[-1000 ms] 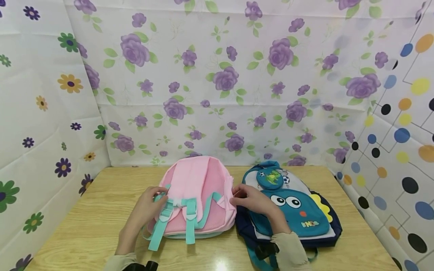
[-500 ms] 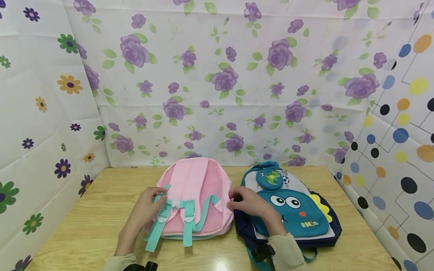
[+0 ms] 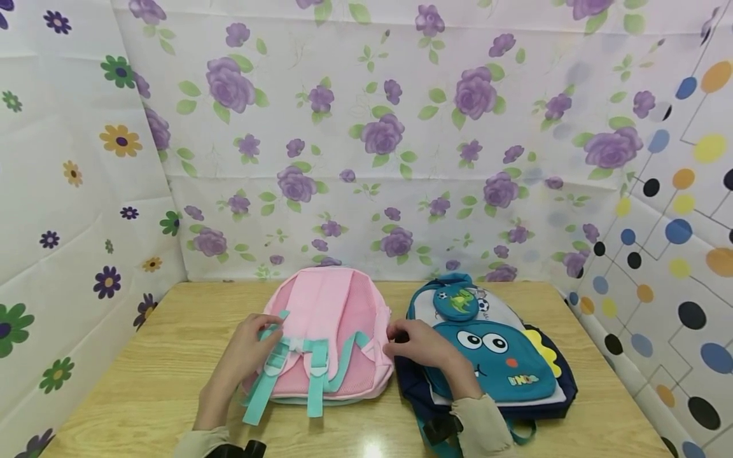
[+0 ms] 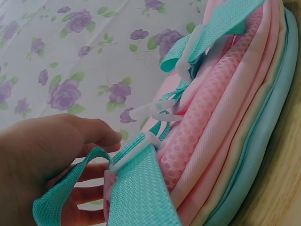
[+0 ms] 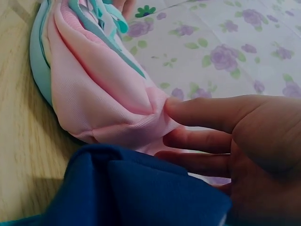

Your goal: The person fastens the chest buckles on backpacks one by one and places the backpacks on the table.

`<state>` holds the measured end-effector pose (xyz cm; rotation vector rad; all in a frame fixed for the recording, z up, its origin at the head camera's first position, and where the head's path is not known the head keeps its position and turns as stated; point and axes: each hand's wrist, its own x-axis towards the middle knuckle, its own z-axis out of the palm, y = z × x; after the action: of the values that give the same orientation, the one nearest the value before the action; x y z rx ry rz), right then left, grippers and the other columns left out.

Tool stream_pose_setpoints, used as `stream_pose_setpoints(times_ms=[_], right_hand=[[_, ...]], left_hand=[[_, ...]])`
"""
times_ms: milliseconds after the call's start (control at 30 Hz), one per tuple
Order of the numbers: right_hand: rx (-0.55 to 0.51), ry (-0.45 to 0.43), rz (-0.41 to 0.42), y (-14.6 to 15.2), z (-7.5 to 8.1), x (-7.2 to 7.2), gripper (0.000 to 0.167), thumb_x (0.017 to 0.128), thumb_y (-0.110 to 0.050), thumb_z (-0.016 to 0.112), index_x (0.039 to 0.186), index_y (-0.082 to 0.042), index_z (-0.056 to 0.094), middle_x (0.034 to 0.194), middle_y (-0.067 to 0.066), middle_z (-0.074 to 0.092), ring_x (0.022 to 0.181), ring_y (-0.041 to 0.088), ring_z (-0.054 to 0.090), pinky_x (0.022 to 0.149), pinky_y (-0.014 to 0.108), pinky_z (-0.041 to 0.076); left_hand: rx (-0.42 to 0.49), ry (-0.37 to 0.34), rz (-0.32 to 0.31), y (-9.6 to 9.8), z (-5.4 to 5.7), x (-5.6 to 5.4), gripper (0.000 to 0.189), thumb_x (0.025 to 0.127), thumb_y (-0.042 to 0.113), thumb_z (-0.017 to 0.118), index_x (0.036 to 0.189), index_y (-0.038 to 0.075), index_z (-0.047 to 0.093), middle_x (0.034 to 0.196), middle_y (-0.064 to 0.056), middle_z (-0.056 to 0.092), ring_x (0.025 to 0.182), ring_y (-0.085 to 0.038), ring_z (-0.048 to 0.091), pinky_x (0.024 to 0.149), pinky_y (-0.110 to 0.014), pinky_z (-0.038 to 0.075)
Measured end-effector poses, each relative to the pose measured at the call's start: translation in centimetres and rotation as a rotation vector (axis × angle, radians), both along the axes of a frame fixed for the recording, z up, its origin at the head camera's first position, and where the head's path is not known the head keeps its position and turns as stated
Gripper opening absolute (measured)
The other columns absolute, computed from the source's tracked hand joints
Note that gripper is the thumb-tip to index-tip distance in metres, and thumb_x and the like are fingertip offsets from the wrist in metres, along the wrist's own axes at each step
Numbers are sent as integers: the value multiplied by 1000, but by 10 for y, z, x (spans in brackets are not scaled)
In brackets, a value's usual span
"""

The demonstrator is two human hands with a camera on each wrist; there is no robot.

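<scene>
A pink backpack with turquoise straps lies back-side up on the table, its top toward the rear wall. My left hand is at its left side, holding it beside the strap buckle. In the left wrist view, a looped turquoise strap crosses in front of the fingers and hides their tips. My right hand pinches the pink fabric at the bag's right side between thumb and fingers. Close beside it lies a teal and navy dinosaur backpack, partly under my right forearm.
The wooden table runs back to a flower-printed cloth wall. Patterned cloth also stands along the left and right sides. A round teal pouch sits on the dinosaur backpack. Its strap hangs toward the front.
The pink backpack has shifted slightly left, and its hanging straps have swung left. My right hand has moved slightly left with the bag's side. My left hand has stayed nearly in place.
</scene>
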<state>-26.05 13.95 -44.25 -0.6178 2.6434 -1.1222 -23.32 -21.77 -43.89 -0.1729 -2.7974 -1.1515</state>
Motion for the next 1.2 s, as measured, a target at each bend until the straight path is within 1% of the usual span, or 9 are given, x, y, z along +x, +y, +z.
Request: stream_pose_setpoints(times_ms=[133, 267, 433, 533, 667, 800, 933, 1033, 1200], right_hand=[[7, 18, -47, 2, 0, 0, 23, 89, -29, 72, 105, -13, 70, 101, 0, 68, 90, 14, 58, 86, 37, 51], [-3, 67, -139, 1, 3, -1, 23, 89, -27, 71, 107, -13, 71, 106, 3, 69, 98, 18, 61, 92, 41, 51], [-24, 139, -212, -5, 10, 2, 19, 92, -25, 70, 109, -16, 71, 111, 3, 67, 104, 26, 61, 93, 44, 51], [-43, 182, -190, -11, 14, 6, 18, 93, -24, 69, 108, -16, 71, 110, 3, 67, 107, 27, 62, 92, 44, 51], [-79, 216, -144, -21, 16, 9, 19, 94, -22, 68, 110, -13, 71, 112, 3, 67, 111, 26, 61, 93, 46, 52], [-106, 225, -107, -31, 17, 11, 20, 95, -24, 66, 111, -12, 70, 114, 3, 66, 113, 24, 59, 97, 47, 50], [-114, 231, -71, -42, 18, 11, 22, 96, -25, 65, 113, -12, 70, 112, 2, 68, 112, 22, 61, 99, 46, 50], [-113, 240, -39, -50, 19, 9, 23, 96, -24, 65, 113, -10, 71, 110, 3, 70, 108, 21, 63, 95, 43, 52], [-75, 256, -12, -65, 18, 7, 22, 96, -26, 66, 112, -12, 71, 109, 1, 70, 107, 22, 64, 92, 40, 53]], left_hand=[[15, 18, -11, -1, 0, 1, 32, 99, 19, 60, 127, 3, 63, 136, -24, 53, 128, -44, 49, 102, -62, 42], [28, 55, -28, -2, 0, 1, 32, 99, 19, 60, 126, 4, 63, 138, -23, 52, 132, -46, 45, 103, -64, 40], [38, 115, -60, 0, 1, -1, 30, 98, 21, 62, 124, 5, 64, 136, -19, 54, 132, -43, 44, 103, -64, 39], [32, 147, -71, 2, 1, -3, 29, 98, 19, 63, 122, 5, 65, 133, -17, 57, 126, -41, 47, 101, -61, 42], [18, 187, -78, 4, 0, -5, 25, 97, 16, 64, 119, 6, 68, 125, -13, 62, 111, -33, 54, 93, -52, 48], [11, 217, -95, 4, -1, -7, 22, 96, 15, 66, 117, 7, 69, 119, -8, 66, 101, -26, 54, 87, -45, 48], [11, 213, -116, 4, -2, -7, 22, 96, 17, 66, 116, 8, 70, 115, -5, 67, 96, -23, 52, 81, -36, 47], [8, 197, -124, 3, -3, -6, 23, 96, 20, 66, 116, 9, 70, 114, -4, 67, 92, -20, 50, 75, -30, 45], [0, 192, -142, 2, -4, -5, 24, 96, 23, 66, 116, 10, 70, 116, -5, 67, 90, -18, 47, 73, -30, 42]])
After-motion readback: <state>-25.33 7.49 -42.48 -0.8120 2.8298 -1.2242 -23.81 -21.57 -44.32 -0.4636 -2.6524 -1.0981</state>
